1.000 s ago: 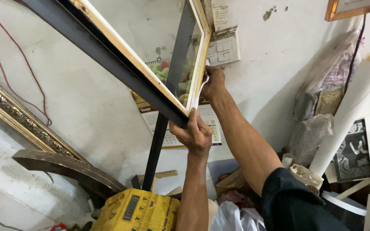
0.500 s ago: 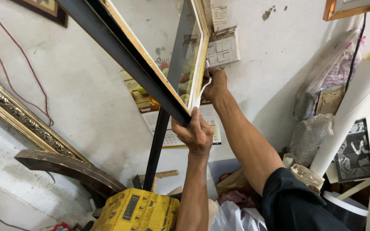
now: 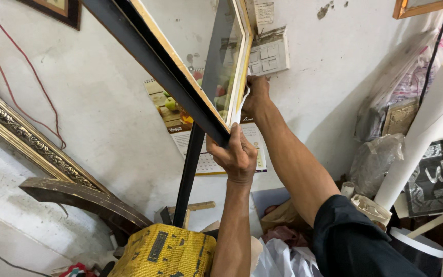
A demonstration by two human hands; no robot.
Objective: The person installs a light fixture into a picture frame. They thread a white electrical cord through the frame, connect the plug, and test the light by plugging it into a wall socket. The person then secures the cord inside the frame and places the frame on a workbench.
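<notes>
Over the last second we see little change in the grip — both hands sit on the same lower corner of the glazed picture frame [image 3: 180, 66], and only the view has crept upward a touch, so a dark-framed picture [image 3: 57, 10] now shows at the top left of the wall. The left hand [image 3: 236, 156] is closed around the frame's bottom corner, fingers wrapped over the black outer edge, bearing its weight. The right hand [image 3: 255, 95] is pinched shut on the pale inner edge, where a white strip [image 3: 239, 110] trails between the 2 hands. The frame is held up, tilted, in front of the wall calendar [image 3: 178, 115] and switch plate [image 3: 268, 52]. We judge the work steady: the corner is still being held and dressed, not released. Below lie a yellow woven sack [image 3: 165, 254] and an ornate gilt moulding [image 3: 21, 133].
</notes>
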